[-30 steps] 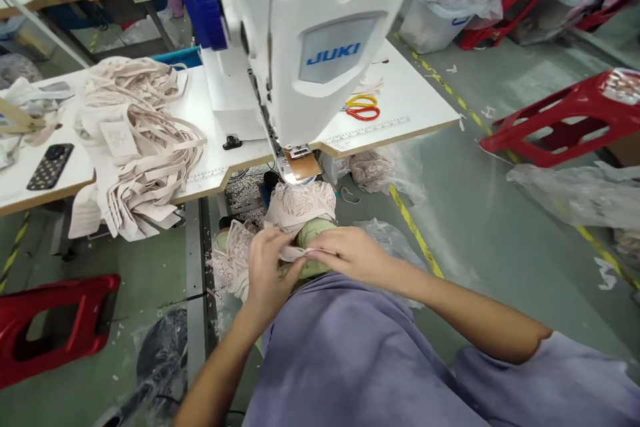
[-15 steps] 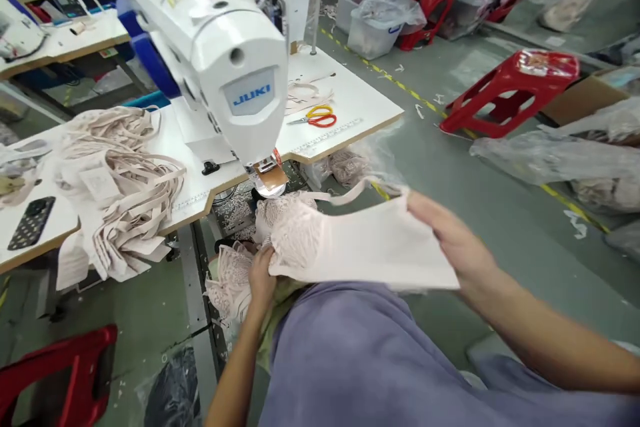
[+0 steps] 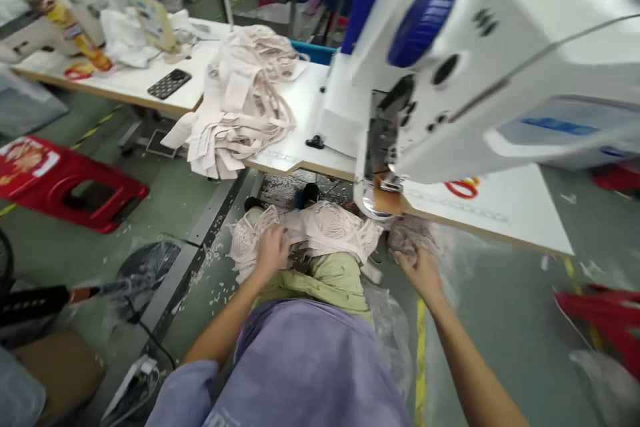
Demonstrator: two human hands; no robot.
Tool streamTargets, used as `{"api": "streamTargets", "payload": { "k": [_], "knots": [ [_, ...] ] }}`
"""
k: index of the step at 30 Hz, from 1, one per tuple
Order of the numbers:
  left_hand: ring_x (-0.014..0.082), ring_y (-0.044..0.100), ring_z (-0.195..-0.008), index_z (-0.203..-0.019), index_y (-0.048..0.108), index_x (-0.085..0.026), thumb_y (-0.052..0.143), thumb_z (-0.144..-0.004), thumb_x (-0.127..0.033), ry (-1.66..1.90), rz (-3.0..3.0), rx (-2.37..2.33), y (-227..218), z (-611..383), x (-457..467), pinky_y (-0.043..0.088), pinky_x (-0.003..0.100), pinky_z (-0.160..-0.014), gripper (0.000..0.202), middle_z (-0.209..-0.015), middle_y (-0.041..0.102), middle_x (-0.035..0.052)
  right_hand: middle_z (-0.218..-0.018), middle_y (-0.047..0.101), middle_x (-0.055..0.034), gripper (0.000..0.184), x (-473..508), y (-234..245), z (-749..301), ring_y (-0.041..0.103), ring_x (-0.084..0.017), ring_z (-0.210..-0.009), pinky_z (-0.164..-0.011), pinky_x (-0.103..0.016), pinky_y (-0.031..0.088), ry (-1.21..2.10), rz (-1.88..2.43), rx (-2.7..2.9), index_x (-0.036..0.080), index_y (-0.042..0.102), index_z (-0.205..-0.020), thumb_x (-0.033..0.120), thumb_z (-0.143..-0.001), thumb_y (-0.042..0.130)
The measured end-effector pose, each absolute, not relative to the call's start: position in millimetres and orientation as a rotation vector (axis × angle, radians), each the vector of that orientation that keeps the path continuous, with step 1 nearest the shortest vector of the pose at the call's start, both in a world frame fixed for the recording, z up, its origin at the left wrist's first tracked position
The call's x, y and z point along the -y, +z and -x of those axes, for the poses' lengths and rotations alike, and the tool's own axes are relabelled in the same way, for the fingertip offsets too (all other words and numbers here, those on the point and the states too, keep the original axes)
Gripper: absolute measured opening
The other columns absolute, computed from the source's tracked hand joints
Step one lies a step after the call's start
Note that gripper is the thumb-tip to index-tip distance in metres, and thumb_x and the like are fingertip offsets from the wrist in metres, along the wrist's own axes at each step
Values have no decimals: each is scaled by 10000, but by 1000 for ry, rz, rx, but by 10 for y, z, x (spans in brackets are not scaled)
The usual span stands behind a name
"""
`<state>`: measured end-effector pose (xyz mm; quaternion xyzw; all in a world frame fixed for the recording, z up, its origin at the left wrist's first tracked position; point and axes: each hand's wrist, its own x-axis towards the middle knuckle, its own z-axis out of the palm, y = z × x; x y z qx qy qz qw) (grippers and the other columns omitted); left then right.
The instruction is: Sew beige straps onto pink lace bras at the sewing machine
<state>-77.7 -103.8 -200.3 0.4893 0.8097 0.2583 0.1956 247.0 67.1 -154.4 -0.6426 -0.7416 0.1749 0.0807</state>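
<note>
A pale pink lace bra lies across my lap, under the front edge of the sewing table. My left hand is closed on it near its middle, though the fingers are blurred. My right hand is away from the bra, fingers apart, beside a brownish lace bundle below the table edge. Whether it touches that bundle is unclear. Above and between the hands is the presser foot of a white sewing machine.
A heap of pale straps hangs over the table edge, beside a dotted phone. Red-handled scissors lie right of the needle area. A red stool stands left. Plastic film is on the floor.
My view has swung left. The bra, held stretched out by both hands earlier, is now down on my lap. My right hand has let go and moved down beside the lace bundle.
</note>
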Motion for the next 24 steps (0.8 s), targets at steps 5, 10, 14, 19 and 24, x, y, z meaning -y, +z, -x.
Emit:
{"api": "streamTargets", "payload": {
  "k": [5,10,14,19,24],
  "knots": [
    [230,633,-1043,-1230,585,-155,597,-950,-358,557,-849,-2486,-1979,1499,1671,550,447,-884,346,-1223,616,96,-1269,598,-162,427,-159,-1728,-1768,610,-268,-1123,-958,-431,492,1181,1146,2514,194,532,-1275,456,-942,476],
    [176,633,-872,-998,645,-135,557,-966,-342,566,-786,-2395,-1564,1293,1593,536,358,-789,227,-985,660,59,-1465,465,-128,519,28,-1616,-988,466,-292,-1325,-1051,-450,425,1440,764,2747,257,472,-1393,513,-941,485],
    [135,536,-650,-644,579,-164,530,-929,-327,729,-896,-2157,-1037,624,1459,425,258,-640,332,-637,574,-5,-1226,621,-147,552,-42,-1409,-826,568,-309,-1122,-893,-395,477,1472,479,2880,179,585,-1212,554,-814,657],
    [152,560,-810,-916,652,-188,601,-868,-451,1032,-917,-1806,-838,238,1041,435,251,-746,273,-887,653,17,-551,370,47,430,-293,-700,-1396,369,-99,-526,-547,-246,297,1615,496,2935,180,469,-609,471,-915,550],
    [130,502,-563,-693,649,-137,649,-781,-594,961,-939,-1234,-919,-89,321,434,256,-582,465,-639,592,15,-629,391,49,360,-520,65,-1980,367,-88,-577,-544,-217,302,1951,858,2466,178,482,-700,455,-924,534]
  ]
}}
